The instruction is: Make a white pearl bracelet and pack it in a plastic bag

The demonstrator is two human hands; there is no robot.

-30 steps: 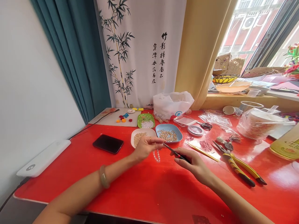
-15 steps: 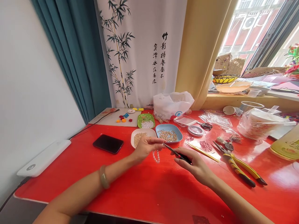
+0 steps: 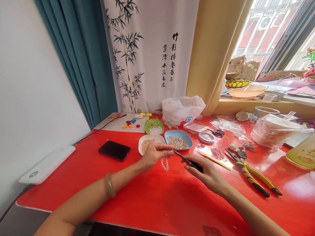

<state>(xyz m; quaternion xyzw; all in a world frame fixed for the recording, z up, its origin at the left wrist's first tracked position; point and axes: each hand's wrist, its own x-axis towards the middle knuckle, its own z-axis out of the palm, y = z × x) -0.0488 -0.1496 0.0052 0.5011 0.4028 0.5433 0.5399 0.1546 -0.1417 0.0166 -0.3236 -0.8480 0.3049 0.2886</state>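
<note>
Pinched in my left hand (image 3: 155,153) is a strand of clear beads (image 3: 164,164), which hangs in a loop below the fingers. My right hand (image 3: 203,171) is closed around the dark handles of small pliers (image 3: 183,157). Their narrow tip meets the end of the strand at my left fingertips; what exactly the jaws grip is too small to make out. Just behind my left hand is a white dish (image 3: 141,143) of small gold beads. A blue dish (image 3: 190,143) with larger gold beads sits beyond the pliers.
A black phone (image 3: 114,150) lies to the left. Behind the dishes stand a green tray (image 3: 160,123) of white beads and a white plastic bag (image 3: 182,109). At right are yellow-black pliers (image 3: 251,175), scissors (image 3: 217,132), yellow sticks (image 3: 216,160) and a round clear case (image 3: 206,137).
The whole view has shifted very slightly. Both hands keep nearly the same pose, with the plier tip still at my left fingertips and the bead loop hanging.
</note>
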